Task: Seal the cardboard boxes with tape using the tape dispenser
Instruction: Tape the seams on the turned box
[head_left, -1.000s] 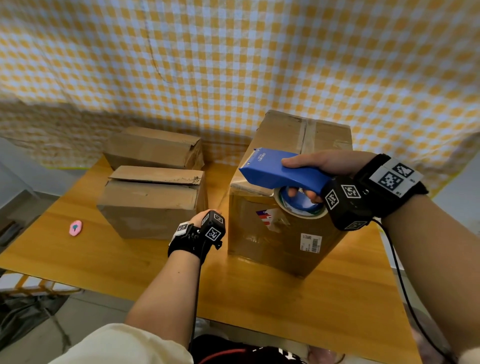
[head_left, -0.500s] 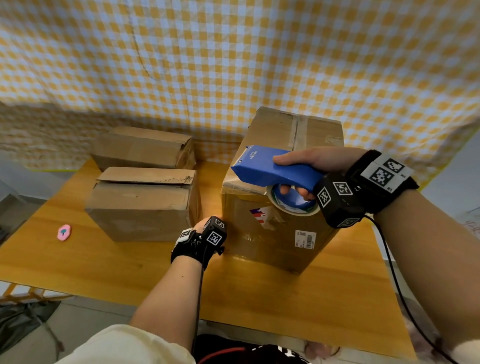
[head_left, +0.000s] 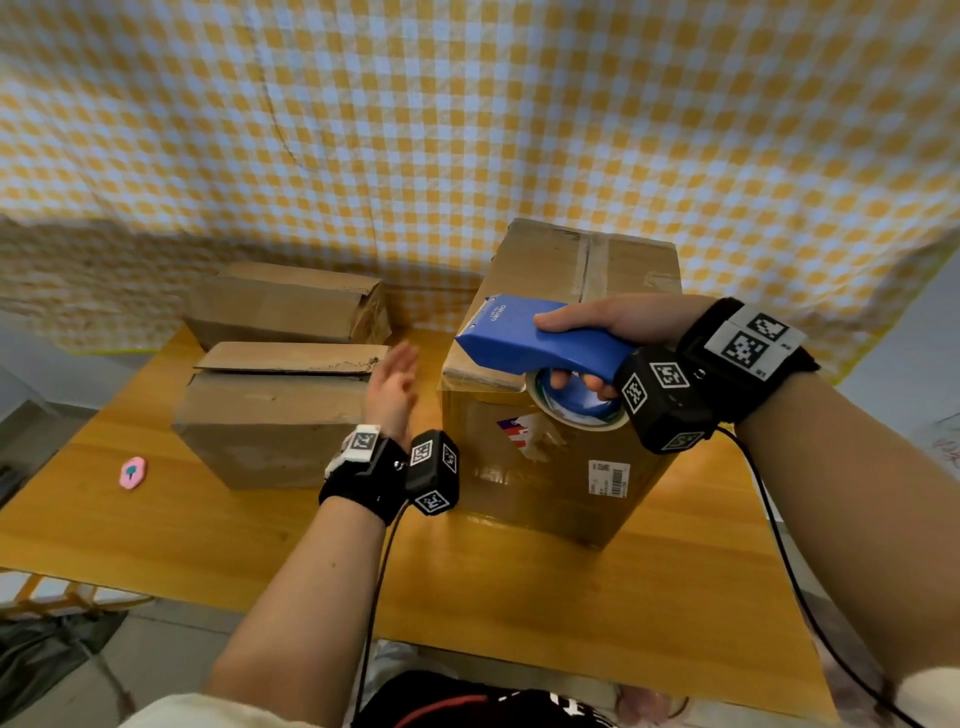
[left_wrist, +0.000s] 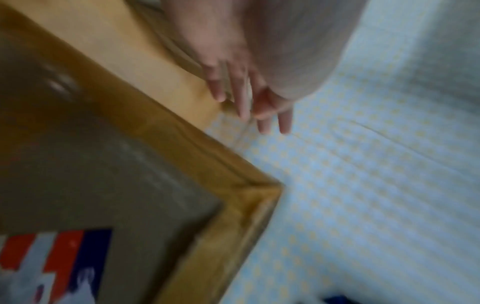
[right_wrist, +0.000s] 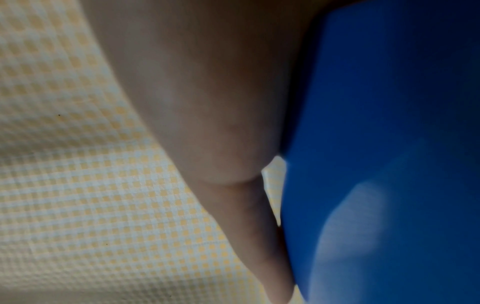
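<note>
gingham backdrop, blue tape dispenser, taped box

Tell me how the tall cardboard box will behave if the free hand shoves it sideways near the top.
The tall cardboard box stands upright, taller than its footprint looks wide, so it may tip rather than slide. The wooden table looks smooth, so a low push probably slides it. Its weight cannot be judged.
</note>
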